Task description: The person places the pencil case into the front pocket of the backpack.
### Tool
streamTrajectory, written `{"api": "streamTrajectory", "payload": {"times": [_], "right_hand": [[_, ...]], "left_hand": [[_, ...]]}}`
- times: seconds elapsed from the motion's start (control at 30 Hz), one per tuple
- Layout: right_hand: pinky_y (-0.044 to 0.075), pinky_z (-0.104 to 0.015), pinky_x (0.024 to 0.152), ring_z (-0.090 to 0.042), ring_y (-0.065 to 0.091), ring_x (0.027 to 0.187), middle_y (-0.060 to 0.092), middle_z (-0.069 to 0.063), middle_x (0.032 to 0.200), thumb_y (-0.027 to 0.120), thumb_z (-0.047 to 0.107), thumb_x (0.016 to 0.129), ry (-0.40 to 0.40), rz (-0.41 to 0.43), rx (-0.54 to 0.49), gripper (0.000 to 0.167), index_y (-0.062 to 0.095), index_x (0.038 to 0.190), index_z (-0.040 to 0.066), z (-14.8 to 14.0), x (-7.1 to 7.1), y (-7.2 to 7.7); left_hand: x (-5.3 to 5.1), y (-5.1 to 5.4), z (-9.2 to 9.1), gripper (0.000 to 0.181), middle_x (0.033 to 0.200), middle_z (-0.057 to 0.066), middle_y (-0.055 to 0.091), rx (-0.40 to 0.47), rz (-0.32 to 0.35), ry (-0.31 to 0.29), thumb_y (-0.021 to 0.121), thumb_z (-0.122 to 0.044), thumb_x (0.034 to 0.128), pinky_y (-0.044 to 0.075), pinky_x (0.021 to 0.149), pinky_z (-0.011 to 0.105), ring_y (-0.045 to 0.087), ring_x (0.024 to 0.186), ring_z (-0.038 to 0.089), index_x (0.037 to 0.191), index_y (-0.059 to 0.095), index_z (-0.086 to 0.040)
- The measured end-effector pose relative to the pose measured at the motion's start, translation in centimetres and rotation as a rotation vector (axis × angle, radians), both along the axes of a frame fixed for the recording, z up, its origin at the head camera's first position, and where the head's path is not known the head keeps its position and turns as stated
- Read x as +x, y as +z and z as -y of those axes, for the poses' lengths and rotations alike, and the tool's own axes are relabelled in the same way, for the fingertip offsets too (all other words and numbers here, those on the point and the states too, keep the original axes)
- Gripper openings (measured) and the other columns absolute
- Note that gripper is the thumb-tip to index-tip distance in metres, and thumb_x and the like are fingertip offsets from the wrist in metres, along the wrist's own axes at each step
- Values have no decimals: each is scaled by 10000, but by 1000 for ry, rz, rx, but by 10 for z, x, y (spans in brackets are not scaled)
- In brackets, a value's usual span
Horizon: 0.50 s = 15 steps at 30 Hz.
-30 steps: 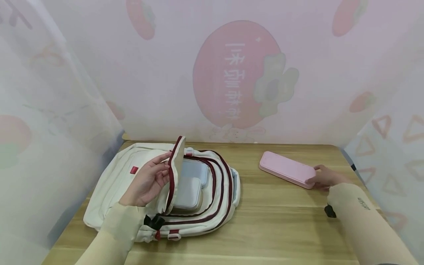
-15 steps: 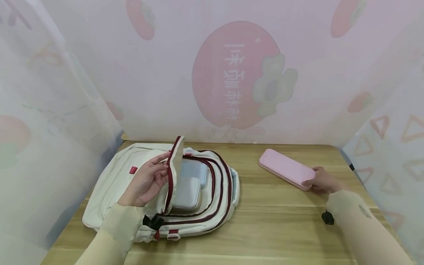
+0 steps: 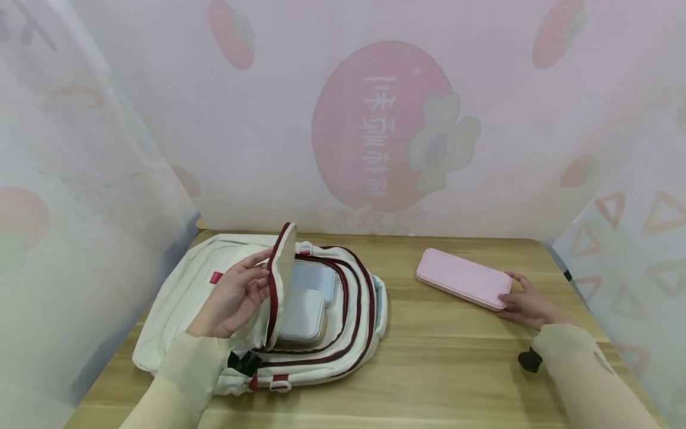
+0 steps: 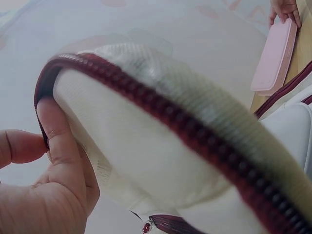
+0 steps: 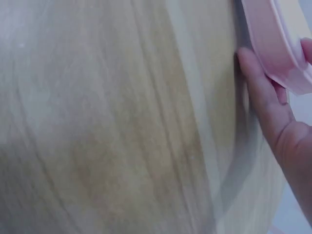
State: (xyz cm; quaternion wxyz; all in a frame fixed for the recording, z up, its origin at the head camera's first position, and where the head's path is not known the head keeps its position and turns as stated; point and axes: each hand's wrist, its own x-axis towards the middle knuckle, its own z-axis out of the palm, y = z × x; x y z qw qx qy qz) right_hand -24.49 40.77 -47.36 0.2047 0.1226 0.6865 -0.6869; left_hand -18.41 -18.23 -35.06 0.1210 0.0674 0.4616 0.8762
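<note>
A cream backpack (image 3: 184, 298) with dark red zips lies on the table at the left. My left hand (image 3: 236, 298) pinches the zipped edge of its raised front flap (image 4: 146, 141) between thumb and fingers. Inside the opened pocket sit a pale blue case (image 3: 316, 280) and a whitish case (image 3: 302, 313), partly hidden by the flap. Over at the right, my right hand (image 3: 527, 301) grips the near right end of a pink oblong case (image 3: 463, 277). In the right wrist view, fingers lie along and under the pink case (image 5: 275, 39), with a digit on its top.
The wooden table (image 3: 439, 369) stretches between the backpack and the right arm. A printed curtain (image 3: 257, 131) hangs behind and along both sides. A black buckle (image 3: 246, 362) lies by the left wrist, and a small black object (image 3: 529, 360) is below the right wrist.
My right hand has shifted slightly nearer and adjusted its hold on the pink case's end. The pink case has barely moved. My left hand keeps the flap raised.
</note>
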Motion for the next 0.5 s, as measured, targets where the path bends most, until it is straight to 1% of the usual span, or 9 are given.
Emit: {"api": "streamTrajectory", "payload": {"times": [0.07,0.13,0.27,0.33,0.4,0.5], "right_hand": [[595,-407,870,-208,648,885,439,-216,1164,554,-73,1023,-18,4,-53,811,27,1595,159,-2,2,-3],[592,-414,880,-207,653,893,434,-215,1183,553,-55,1030,-19,1,-67,780,62,1594,168,-4,3,-4],[596,-405,868,-200,677,880,521,-167,1111,553,-27,1040,-24,-8,-92,715,145,1579,203,-5,4,-6],[594,-411,872,-205,693,889,535,-165,1110,544,-21,1045,-19,-11,-109,694,167,1573,224,-5,4,-6],[589,-427,889,-214,703,909,514,-195,1161,538,-16,1049,-17,-12,-134,699,163,1580,242,-4,5,-5],[573,-460,925,-223,707,940,425,-239,1283,519,-10,1058,-22,-12,-189,713,132,1598,250,-1,5,-4]], "left_hand": [[0,0,1,362,1110,105,678,21,-7,-8,380,105,1047,566,820,263,689,917,156,1319,568,-43],[0,-1,1,363,1108,106,677,34,-13,-17,376,108,1047,568,821,269,691,916,160,1314,574,-39],[1,0,2,367,1102,103,676,23,-24,-18,378,104,1049,562,819,268,685,913,158,1312,584,-47],[1,0,3,369,1099,104,675,18,-26,-15,377,104,1048,562,818,268,683,916,159,1309,588,-50],[2,0,4,372,1099,106,678,17,-28,-14,375,103,1048,563,814,263,683,923,160,1310,590,-51],[1,0,5,372,1099,108,679,34,-32,-22,375,106,1048,565,815,265,687,930,163,1312,590,-45]]}}
